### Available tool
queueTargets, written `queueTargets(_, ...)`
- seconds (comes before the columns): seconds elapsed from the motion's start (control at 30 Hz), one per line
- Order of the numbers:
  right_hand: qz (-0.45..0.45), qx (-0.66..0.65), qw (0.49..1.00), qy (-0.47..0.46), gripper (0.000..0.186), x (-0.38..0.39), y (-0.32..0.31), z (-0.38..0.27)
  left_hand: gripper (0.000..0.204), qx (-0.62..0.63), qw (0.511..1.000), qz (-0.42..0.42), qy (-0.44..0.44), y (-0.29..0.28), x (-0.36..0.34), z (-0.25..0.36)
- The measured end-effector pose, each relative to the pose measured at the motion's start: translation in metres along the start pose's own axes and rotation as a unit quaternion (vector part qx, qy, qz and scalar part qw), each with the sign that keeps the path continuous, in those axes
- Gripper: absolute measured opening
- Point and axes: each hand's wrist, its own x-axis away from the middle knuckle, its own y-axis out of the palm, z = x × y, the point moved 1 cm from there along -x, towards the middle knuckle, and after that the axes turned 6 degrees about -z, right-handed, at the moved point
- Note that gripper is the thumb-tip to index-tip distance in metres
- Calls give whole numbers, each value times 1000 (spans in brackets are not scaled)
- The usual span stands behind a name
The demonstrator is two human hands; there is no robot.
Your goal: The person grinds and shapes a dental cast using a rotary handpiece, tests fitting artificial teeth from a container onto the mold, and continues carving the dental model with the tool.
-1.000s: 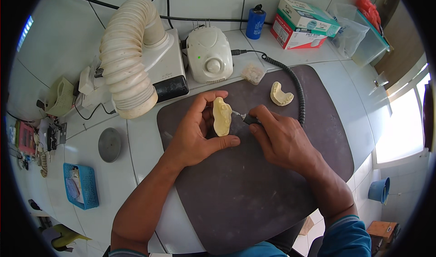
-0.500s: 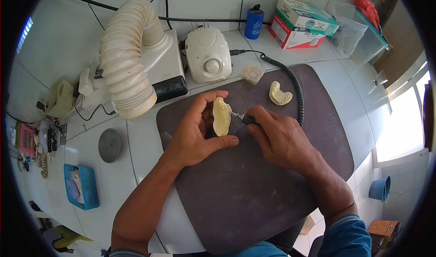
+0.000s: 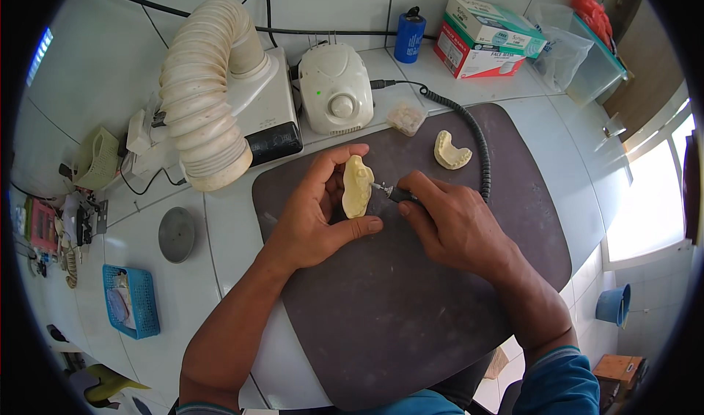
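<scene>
A cream plaster dental model (image 3: 357, 188) stands on edge in my left hand (image 3: 314, 213), gripped between the fingers behind it and the thumb below. My right hand (image 3: 451, 221) is closed round a dark rotary handpiece (image 3: 402, 194). The handpiece's metal bit points left and meets the right side of the model, near the tooth row. A second cream dental model (image 3: 452, 151), horseshoe-shaped, lies on the dark mat (image 3: 411, 320) beyond my right hand. Next to it, at the mat's far edge, is a small clear box of pale pieces (image 3: 406, 119).
A white control unit (image 3: 336, 89) with a green light stands behind the mat; its coiled cord (image 3: 473, 133) runs down the right. At left are a ribbed suction hose (image 3: 205, 96), a grey round dish (image 3: 177, 234) and a blue basket (image 3: 132, 301). Stacked boxes (image 3: 488, 37) stand back right.
Hardly anything differs. The dental model and my left thumb have shifted very slightly, and the handpiece's bit stays against the model's right side.
</scene>
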Motion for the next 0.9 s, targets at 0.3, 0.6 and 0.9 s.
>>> queueTargets(0.3,-1,-2,1000,-9,22,1,-2,0,103,-6,1000,-2,-1,-1,1,-1)
queueTargets(0.6,14,-10,1000,-2,20,0,0,1,103,-4,1000,6,-7,1,1,2)
queueTargets(0.9,11,-8,1000,-15,21,0,0,0,103,-3,1000,0,-4,1,0,2)
